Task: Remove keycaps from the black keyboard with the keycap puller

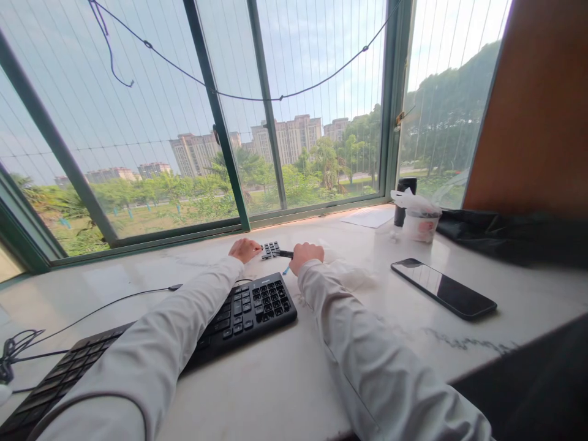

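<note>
A black keyboard (pixel 275 318) lies at an angle below my forearms, and the key positions of its number pad look bare of caps. Beyond its far edge, a small block of dark keycaps (pixel 270 248) is laid out in rows on the white tabletop. My left hand (pixel 245 250) rests at the left side of these keycaps with curled fingers; what they hold, if anything, cannot be made out. My right hand (pixel 307 256) is closed around a slim black tool (pixel 285 254), whose tip reaches to the keycaps. The tool's exact kind is too small to tell.
A second black keyboard (pixel 68 373) and coiled cables (pixel 18 352) lie at the left. On the right are a phone (pixel 443 288), a tub (pixel 421 225) with a plastic bag, a black cylinder (pixel 406 184) and dark cloth (pixel 505 236). Windows stand behind the tabletop.
</note>
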The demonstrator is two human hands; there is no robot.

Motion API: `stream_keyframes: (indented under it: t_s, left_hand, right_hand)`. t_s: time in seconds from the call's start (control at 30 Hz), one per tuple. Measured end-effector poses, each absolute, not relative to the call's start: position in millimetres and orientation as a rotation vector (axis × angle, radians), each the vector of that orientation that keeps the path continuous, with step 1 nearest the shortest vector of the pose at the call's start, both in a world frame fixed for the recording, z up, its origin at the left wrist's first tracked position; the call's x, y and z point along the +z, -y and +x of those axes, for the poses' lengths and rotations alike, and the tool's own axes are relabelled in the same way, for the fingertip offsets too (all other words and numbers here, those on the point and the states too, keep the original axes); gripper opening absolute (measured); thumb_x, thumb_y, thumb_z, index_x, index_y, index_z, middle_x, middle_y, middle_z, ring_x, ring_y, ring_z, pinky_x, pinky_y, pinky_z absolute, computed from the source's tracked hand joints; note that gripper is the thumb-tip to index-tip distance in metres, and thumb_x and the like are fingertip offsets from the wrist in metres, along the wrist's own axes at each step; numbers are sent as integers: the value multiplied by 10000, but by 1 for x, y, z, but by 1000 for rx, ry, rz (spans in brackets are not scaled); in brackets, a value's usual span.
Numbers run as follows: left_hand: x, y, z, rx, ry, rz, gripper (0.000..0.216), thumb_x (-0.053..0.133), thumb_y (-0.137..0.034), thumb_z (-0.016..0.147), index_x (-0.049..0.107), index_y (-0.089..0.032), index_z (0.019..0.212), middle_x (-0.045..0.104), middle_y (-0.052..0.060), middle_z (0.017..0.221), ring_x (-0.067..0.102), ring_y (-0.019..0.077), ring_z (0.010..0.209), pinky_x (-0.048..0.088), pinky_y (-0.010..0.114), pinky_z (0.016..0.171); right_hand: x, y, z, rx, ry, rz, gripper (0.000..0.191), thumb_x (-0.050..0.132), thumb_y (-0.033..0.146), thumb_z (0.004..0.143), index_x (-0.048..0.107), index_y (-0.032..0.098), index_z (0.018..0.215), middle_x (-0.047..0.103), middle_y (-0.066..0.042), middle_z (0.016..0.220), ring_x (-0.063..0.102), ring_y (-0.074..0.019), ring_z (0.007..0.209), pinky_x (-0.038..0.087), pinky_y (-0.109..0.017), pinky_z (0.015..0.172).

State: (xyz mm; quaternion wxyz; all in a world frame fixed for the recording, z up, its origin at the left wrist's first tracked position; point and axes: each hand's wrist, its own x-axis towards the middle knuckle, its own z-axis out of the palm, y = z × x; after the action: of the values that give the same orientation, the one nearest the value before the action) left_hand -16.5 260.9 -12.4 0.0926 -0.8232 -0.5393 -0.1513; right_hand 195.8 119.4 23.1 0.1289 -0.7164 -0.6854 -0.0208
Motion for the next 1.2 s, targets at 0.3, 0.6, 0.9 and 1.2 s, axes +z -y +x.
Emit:
stream_keyframes:
  t_s: [0.3, 0.6, 0.9, 1.2]
  left_hand:
    - [-15, -268, -13, -373, 1594, -2339, 263, 555, -404, 782, 763, -261, 855, 726, 77, 877, 626, 244, 832, 420, 321, 754]
    - [-17, -272, -14, -378, 1618, -2291, 267, 574, -433, 765, 766, -275, 861, 731, 64, 871, 632, 233, 832, 429, 296, 735]
    - [-21, -279, -18, -386, 1622, -2261, 263, 576, -448, 749, 766, -301, 858, 731, 58, 875, 640, 245, 834, 441, 314, 741]
    - [-22, -279, -18, -390, 1615, -2253, 293, 565, -477, 751, 766, -292, 859, 729, 59, 887, 633, 238, 846, 433, 305, 746]
  right_hand:
    - [24, -118, 196, -62, 2003, -2087, 336, 581, 290, 766, 641, 202, 1085, 644, -145, 1059, 606, -242, 1016, 436, -331, 798]
    - [25, -116, 195, -67, 2014, -2095, 342, 587, 298, 764, 641, 197, 1086, 639, -146, 1081, 604, -239, 1023, 441, -322, 803]
    - [26, -115, 195, -70, 2010, -2077, 331, 571, 295, 776, 642, 209, 1088, 638, -143, 1097, 602, -240, 1036, 438, -326, 812]
    - [26, -114, 194, -64, 2005, -2082, 326, 577, 286, 770, 643, 206, 1080, 640, -138, 1088, 605, -238, 1027, 439, -324, 805]
